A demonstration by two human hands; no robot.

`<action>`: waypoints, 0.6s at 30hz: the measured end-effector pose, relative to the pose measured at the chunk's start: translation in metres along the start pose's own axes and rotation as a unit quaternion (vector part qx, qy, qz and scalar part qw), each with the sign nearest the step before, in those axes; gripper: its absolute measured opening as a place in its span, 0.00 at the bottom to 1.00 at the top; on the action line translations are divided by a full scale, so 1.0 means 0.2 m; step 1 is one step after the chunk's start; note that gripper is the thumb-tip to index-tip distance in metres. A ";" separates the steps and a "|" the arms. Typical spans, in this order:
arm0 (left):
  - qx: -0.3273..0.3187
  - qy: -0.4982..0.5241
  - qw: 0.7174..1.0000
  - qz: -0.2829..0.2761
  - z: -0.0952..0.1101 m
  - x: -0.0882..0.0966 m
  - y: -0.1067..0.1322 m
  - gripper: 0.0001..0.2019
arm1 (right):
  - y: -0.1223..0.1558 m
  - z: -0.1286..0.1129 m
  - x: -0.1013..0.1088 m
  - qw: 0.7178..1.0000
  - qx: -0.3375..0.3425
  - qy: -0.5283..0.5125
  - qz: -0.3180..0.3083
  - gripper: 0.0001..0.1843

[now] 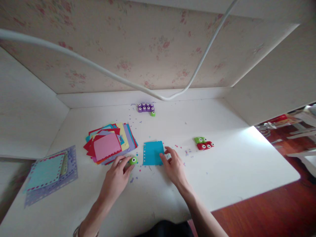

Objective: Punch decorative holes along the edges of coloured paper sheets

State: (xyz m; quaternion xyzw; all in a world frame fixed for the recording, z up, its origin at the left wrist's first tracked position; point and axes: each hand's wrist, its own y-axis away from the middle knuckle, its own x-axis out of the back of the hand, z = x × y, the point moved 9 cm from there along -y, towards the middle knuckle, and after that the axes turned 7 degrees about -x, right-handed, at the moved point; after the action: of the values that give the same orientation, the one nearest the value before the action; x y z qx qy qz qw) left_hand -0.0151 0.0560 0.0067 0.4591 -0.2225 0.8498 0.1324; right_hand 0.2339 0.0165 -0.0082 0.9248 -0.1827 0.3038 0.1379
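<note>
Between the thumb and fingers of my left hand (118,171) is a small green craft punch (133,160) with a star-like dark mark on its white top. It stands on the table just left of a blue card (152,156). That card lies flat, with a row of punched holes along its left edge. My right hand (174,166) grips the card's right edge, thumb on top and the other fingers curled at the side. Small punched paper bits (132,179) lie about both hands.
A messy stack of coloured cards (108,146) lies left of the blue card. Further left are punched sheets (46,171). Purple punches (145,108) and one green punch (153,114) stand at the back; green and red punches (204,144) stand right. A white cable (158,95) hangs in front.
</note>
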 end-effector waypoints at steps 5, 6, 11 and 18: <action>0.005 0.083 0.996 -0.021 0.08 0.03 0.01 0.14 | 0.12 -0.16 0.05 0.993 0.095 0.050 -0.042 0.22; -0.005 0.100 0.994 -0.034 0.12 0.03 0.02 0.14 | 0.16 -0.21 0.04 0.987 0.130 0.040 -0.081 0.22; -0.042 0.138 0.987 -0.068 0.30 0.00 0.03 0.15 | 0.33 -0.38 -0.03 0.946 0.237 -0.020 -0.221 0.22; -0.039 0.196 0.975 -0.098 0.39 -0.09 0.06 0.17 | 0.32 -0.39 0.01 0.946 0.235 -0.047 -0.220 0.17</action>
State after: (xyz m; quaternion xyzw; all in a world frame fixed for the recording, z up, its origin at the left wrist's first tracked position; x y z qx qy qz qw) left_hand 0.0457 0.0053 0.0260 0.2979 -0.1786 0.8968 0.2741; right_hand 0.1681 -0.0122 0.0637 0.9613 0.0961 0.2565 -0.0285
